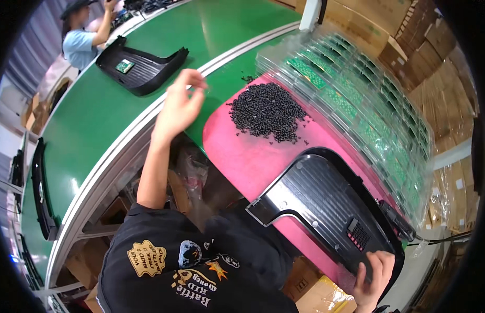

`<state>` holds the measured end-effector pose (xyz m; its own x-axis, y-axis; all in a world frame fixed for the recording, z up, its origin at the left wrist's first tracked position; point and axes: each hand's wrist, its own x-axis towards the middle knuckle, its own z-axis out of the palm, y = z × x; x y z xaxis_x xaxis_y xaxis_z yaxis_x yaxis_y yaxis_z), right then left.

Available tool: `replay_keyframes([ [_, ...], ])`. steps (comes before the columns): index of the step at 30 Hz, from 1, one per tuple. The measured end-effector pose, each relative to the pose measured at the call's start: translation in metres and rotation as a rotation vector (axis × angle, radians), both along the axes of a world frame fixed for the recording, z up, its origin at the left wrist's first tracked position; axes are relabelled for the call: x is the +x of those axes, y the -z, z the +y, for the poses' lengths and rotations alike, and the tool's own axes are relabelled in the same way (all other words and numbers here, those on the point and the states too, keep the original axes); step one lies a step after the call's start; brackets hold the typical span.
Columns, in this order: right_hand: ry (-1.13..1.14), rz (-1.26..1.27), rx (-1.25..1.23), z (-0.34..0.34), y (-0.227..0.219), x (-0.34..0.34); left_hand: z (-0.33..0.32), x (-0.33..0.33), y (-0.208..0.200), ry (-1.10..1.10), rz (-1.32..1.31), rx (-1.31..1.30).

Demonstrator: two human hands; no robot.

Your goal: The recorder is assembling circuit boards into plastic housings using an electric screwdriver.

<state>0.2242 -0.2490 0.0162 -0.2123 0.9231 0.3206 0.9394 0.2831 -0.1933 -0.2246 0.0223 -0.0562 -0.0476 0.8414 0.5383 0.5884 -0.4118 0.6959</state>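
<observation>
My left hand (182, 101) is raised at the edge of the green conveyor, left of the pink mat (232, 156). Its fingers are bent with a gap to the thumb, and I see nothing held. A curved black plastic housing (326, 193) lies on the mat, its ribbed inside facing up, with a small black keypad-like part (357, 233) set in it. Over the housing's near right end is my right hand (377, 276), thumb and bent fingers apart. Beyond the housing, a heap of tiny black pieces (266, 112), too small to name, spreads across the mat.
Stacked clear trays (352, 99) of green circuit boards stand along the mat's right side. On the green conveyor (112, 141) lie another black housing (143, 68) holding a small board, and a black part (40, 193). A person (81, 44) works beyond it. Cardboard boxes (357, 21) stand behind.
</observation>
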Motion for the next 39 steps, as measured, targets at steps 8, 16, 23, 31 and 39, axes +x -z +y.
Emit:
replay_keyframes([
  [8,-0.273,0.124,0.139,0.145,-0.021,-0.063,-0.006,-0.042,0.023,-0.371,0.184,0.096],
  [16,-0.118,0.059,0.116,0.321,0.009,-0.128,-0.037,0.114,-0.019,0.783,0.038,-0.026],
  [23,-0.089,-0.045,-0.006,0.366,0.031,-0.146,-0.033,0.118,0.007,0.933,0.16,0.116],
  [31,-0.042,0.269,0.122,0.374,0.032,-0.135,-0.034,0.121,0.009,0.818,0.188,0.179],
  [39,-0.213,0.257,0.437,0.228,-0.035,-0.051,-0.006,0.126,-0.001,0.91,-0.225,-0.003],
])
